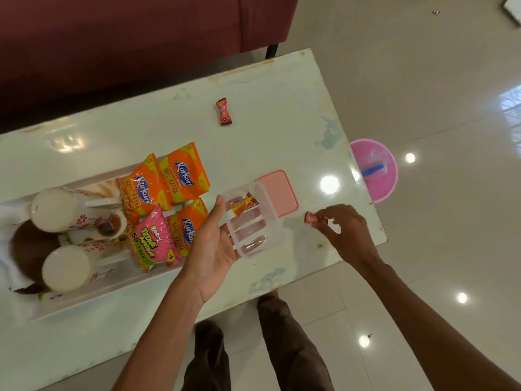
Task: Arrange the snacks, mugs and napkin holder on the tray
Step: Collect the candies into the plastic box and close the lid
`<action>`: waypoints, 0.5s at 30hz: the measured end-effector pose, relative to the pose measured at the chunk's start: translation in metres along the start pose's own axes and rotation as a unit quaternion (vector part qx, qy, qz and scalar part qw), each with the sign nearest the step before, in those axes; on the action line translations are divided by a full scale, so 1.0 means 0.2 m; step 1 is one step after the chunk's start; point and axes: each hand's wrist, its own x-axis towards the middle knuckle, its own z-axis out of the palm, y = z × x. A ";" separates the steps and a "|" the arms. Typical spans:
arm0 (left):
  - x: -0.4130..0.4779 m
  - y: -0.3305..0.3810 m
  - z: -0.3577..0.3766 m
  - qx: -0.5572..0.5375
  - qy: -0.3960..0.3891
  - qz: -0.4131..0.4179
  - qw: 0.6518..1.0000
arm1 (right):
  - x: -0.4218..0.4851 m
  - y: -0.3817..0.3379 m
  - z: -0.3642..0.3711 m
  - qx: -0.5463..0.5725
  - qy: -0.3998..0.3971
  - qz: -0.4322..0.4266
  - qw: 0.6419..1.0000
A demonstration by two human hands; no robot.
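My left hand [210, 244] holds a clear plastic box [260, 221] from below, fingers showing through its base; an orange candy [243, 206] lies inside. My right hand [342, 230] pinches a small red wrapped candy [310, 217] just above the table, right of the box. Another red candy [224, 112] lies alone farther back. The white tray [84, 294] at left carries two white floral mugs [60, 210] [67, 268], orange Kurkure packets [183, 173] and a pink snack packet [153, 241].
The box's pink lid [280, 193] lies on the white table [282, 122] behind the box. A maroon sofa [127, 38] stands beyond the table. A pink round object [377, 170] sits on the tiled floor off the table's right edge. My legs stand at the near edge.
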 end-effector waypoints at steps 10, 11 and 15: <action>-0.09 0.03 -0.01 0.020 0.013 0.018 1.000 | 0.07 -0.75 -0.18 -0.016 0.028 -0.279 0.960; -0.10 0.03 -0.01 0.023 0.014 0.020 0.999 | 0.07 -0.78 -0.16 -0.045 0.010 -0.298 0.954; -0.14 0.05 -0.03 0.027 0.022 0.036 0.999 | 0.07 -0.82 -0.08 -0.142 -0.053 -0.323 0.934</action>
